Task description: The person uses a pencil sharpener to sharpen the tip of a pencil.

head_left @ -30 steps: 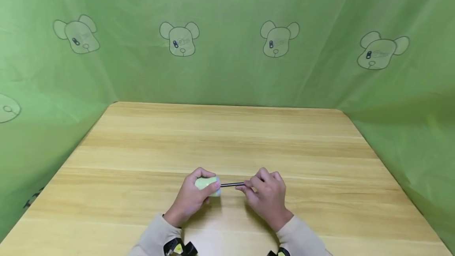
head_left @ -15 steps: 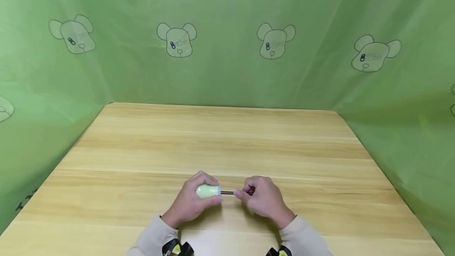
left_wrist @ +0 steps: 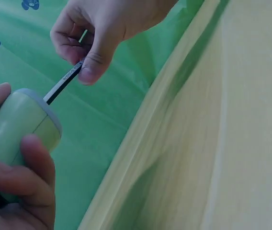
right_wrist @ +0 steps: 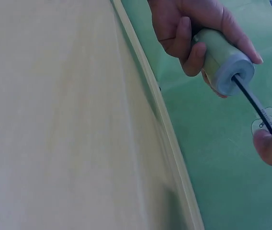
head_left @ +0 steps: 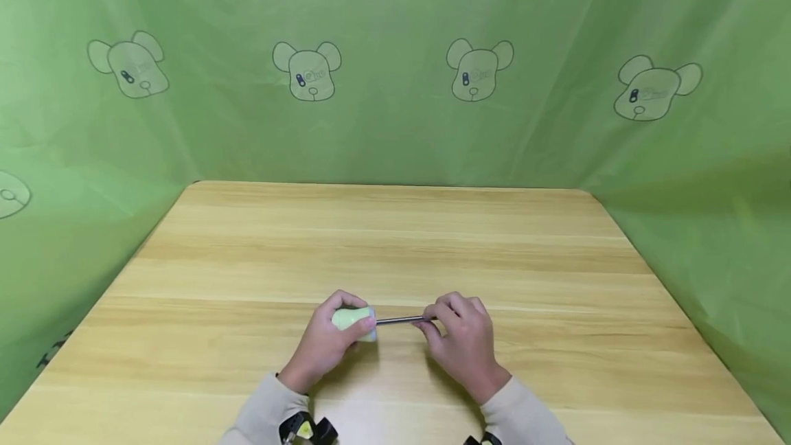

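Observation:
A light green pencil sharpener with a bluish end face lies in my left hand, whose fingers and thumb curl round its body. From the hole in that end, plain in the right wrist view on the sharpener, sticks a dark striped pencil. My right hand pinches the pencil's far part between thumb and fingers. In the left wrist view the pencil spans the short gap between the sharpener and the right hand. The inserted tip is hidden.
A light wooden table lies beneath both hands. Green cloth with bear-head drawings hangs behind the table and at both sides. Black devices are strapped at the wrists.
Since half a second ago, the right hand has turned and its grip has shifted toward the pencil's far end, showing more pencil. The left hand and sharpener have moved slightly left and tilted.

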Available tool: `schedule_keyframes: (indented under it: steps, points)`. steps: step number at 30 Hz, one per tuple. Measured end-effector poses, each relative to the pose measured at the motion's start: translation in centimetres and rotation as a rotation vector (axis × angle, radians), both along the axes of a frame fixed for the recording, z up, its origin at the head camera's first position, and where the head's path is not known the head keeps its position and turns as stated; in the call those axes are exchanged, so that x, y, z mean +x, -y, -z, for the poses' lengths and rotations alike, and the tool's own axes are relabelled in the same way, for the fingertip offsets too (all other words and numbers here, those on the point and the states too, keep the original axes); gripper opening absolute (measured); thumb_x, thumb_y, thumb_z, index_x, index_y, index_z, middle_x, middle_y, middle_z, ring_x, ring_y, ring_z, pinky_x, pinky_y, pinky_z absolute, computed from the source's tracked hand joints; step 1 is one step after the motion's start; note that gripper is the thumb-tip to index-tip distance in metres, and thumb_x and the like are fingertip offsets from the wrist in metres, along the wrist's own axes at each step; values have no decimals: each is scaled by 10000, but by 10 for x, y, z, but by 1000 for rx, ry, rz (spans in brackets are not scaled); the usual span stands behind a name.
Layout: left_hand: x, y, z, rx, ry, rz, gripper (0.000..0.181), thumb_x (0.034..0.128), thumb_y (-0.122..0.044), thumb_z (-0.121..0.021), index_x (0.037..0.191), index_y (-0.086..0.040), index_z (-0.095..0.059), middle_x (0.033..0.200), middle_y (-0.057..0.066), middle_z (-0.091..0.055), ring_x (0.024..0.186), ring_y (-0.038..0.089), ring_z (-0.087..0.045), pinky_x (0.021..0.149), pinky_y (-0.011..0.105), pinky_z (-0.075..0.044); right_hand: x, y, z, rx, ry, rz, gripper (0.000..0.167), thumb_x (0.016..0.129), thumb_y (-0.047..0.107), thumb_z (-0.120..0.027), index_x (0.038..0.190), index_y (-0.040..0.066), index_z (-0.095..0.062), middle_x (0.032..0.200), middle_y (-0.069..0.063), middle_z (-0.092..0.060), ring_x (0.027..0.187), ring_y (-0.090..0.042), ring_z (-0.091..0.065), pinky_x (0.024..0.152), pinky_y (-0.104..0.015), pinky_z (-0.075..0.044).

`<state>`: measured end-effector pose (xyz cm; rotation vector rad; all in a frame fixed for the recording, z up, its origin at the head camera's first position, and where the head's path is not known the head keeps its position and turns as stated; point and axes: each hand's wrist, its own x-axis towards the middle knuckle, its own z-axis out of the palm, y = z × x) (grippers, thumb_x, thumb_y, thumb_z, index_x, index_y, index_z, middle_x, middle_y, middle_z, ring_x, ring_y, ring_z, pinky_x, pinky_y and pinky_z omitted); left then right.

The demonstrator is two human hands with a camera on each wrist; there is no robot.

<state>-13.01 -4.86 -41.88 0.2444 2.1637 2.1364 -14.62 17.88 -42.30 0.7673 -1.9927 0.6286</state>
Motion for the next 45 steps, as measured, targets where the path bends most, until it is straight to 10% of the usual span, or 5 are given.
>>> schedule_keyframes:
  steps: [8,18,28,37,45]
  points:
    - [2,2,1,17,28,87,292,869,-93,-712,1051,12,-509,956,150,-533,636,177,-520,480,206,-450,-5,-5,1,-15,-62,-79,222,577,259,-866,612,130,-690,570,79,-459,445,-22,-308,420,-137,-229]
    - [0,3,5,-140,-162,88,292,805,-131,-777,1024,-69,-594,1044,123,-589,748,199,-541,583,273,-505,5,-8,-8,94,615,-61,330,667,205,-895,602,222,-573,621,165,-439,530,13,-387,443,-189,-358]
    - [2,-3,4,-126,-94,12,330,839,-167,-752,1076,-61,-548,1032,134,-551,783,223,-537,600,280,-510,-1,-2,-1,31,138,42,313,587,185,-914,791,69,-707,802,-29,-589,720,-197,-580,683,-410,-486]
    - [1,-4,4,24,29,46,308,901,-131,-685,1058,14,-463,1014,175,-528,689,217,-555,560,244,-513,-1,-2,1,-2,22,-42,329,771,427,-739,716,105,-695,752,-10,-587,649,-169,-552,601,-344,-414]
    - [1,0,2,-36,30,142,351,894,-156,-696,1092,-20,-440,1085,174,-492,760,225,-557,634,288,-527,-6,-5,1,29,-1,-37,333,760,426,-757,647,125,-668,629,59,-544,488,-44,-424,470,-198,-320]
